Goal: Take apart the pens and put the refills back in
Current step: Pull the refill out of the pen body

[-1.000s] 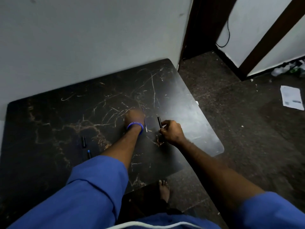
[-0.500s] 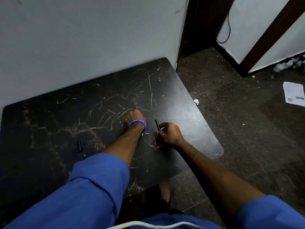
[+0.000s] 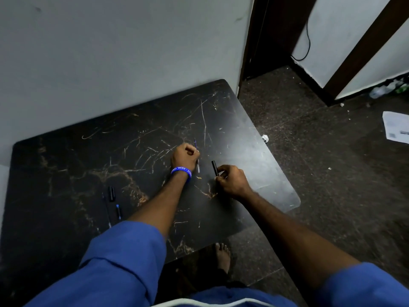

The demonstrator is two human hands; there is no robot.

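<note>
On the dark table (image 3: pixel 254 151), far to the left of your hands, lie a black pen piece (image 3: pixel 111 193) and, just nearer you, a blue-tipped piece (image 3: pixel 118 211). Your left hand (image 3: pixel 185 156), near the table's middle, is fisted around a thin refill (image 3: pixel 195 144) poking out beyond the knuckles. Just right of it, your right hand (image 3: pixel 232 181) pinches a black pen barrel (image 3: pixel 215 168), held upright-ish above the table.

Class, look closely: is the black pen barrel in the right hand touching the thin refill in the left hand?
Apart. The head view shows bare dark tabletop between the black pen barrel in the right hand and the thin refill in the left hand.
</note>
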